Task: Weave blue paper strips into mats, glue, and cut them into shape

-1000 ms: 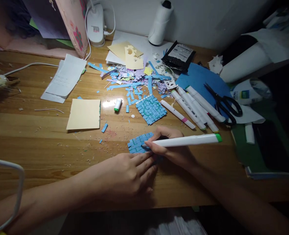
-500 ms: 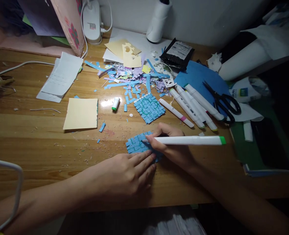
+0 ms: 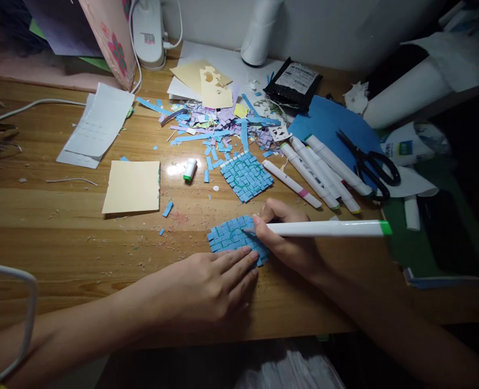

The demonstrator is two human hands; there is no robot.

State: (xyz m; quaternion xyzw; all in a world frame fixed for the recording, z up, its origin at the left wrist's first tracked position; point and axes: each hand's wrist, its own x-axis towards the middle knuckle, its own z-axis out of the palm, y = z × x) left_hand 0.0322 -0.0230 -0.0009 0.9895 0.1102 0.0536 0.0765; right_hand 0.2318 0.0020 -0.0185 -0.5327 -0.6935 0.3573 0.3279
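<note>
A white marker with a green end (image 3: 328, 229) is pinched in my right hand (image 3: 290, 237), its tip against a blue woven paper square (image 3: 227, 235). Green curved lines show on that square. My left hand (image 3: 213, 283) lies flat with outstretched fingers over the square's lower edge, and part of the square is hidden beneath both hands. Just beyond sits a second blue woven paper square (image 3: 246, 177) with green lines on it. A green-rimmed marker cap (image 3: 190, 169) lies to its left on the wooden table (image 3: 61, 232).
Several markers (image 3: 310, 170) lie at the right beside black scissors (image 3: 367, 165) and blue paper (image 3: 332, 124). Paper scraps (image 3: 219, 124) are heaped toward the back. A cream paper square (image 3: 132, 186) rests on the left, and a white cable (image 3: 32, 308) bends across the near left.
The marker tip has shifted slightly right along the woven square, and my right hand has moved with it. My left hand stays pressed in nearly the same place.
</note>
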